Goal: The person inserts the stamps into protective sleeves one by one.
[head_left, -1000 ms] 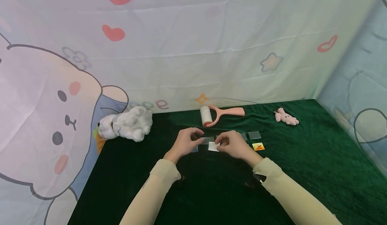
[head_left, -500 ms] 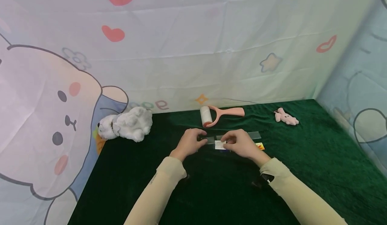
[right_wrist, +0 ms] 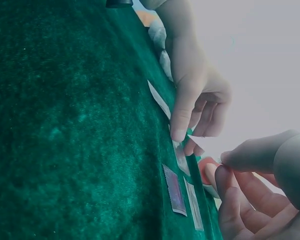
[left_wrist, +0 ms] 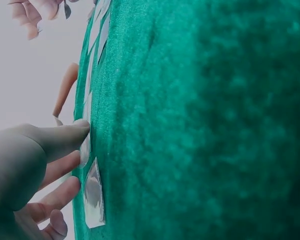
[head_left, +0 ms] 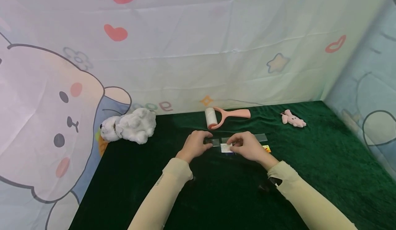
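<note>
My right hand (head_left: pixel 247 147) pinches a small white card or packet (head_left: pixel 226 148) between thumb and fingertips, just above the cloth. In the right wrist view its white corner (right_wrist: pixel 197 142) shows beside my left fingers. My left hand (head_left: pixel 194 145) is curved, with thumb and index apart, touching a small clear sleeve (head_left: pixel 214 142) lying flat. Below the white card lies a purple-blue packet (right_wrist: pixel 174 190), with another clear sleeve (right_wrist: pixel 193 205) beside it. A pale shiny packet (left_wrist: pixel 94 195) lies near my left fingers. A yellow packet (head_left: pixel 266 149) shows past my right hand.
Behind the hands lies a lint roller (head_left: pixel 232 114) with a pink handle. A white plush dog (head_left: pixel 130 125) is at the back left, a small pink plush toy (head_left: pixel 293 119) at the back right. Another clear sleeve (head_left: pixel 261 138) lies near the right hand. Green cloth (head_left: pixel 222 188) covers the table.
Both hands have shifted slightly to the right, the white card moving with the right hand. Little has moved over the last half second.
</note>
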Motion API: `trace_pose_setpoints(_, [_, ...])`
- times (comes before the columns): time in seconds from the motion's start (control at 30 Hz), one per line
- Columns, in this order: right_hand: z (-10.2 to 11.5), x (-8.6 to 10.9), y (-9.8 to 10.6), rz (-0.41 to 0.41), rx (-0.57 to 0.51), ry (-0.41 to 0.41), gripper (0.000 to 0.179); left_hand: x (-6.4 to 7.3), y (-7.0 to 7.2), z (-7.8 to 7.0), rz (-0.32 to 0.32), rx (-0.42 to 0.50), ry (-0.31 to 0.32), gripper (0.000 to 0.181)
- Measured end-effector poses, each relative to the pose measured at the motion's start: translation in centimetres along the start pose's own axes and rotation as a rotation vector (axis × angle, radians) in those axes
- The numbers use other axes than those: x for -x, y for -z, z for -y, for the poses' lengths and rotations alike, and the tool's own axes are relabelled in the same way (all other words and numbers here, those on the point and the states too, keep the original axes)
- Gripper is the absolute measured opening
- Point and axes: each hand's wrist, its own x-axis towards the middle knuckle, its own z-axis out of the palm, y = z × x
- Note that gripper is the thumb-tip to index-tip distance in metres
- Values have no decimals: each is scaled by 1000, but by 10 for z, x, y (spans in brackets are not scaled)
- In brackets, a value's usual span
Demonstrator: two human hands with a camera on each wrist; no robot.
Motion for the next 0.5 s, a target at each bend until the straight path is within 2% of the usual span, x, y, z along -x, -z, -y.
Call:
trace_pose_setpoints(0.3, [0, 1, 1, 0, 3, -12, 13, -3, 0, -1, 9, 30, 16, 40])
trace_pose_setpoints(0.5, [0, 1, 2, 5, 0, -25, 14, -4, 1, -1, 23, 39, 23, 28])
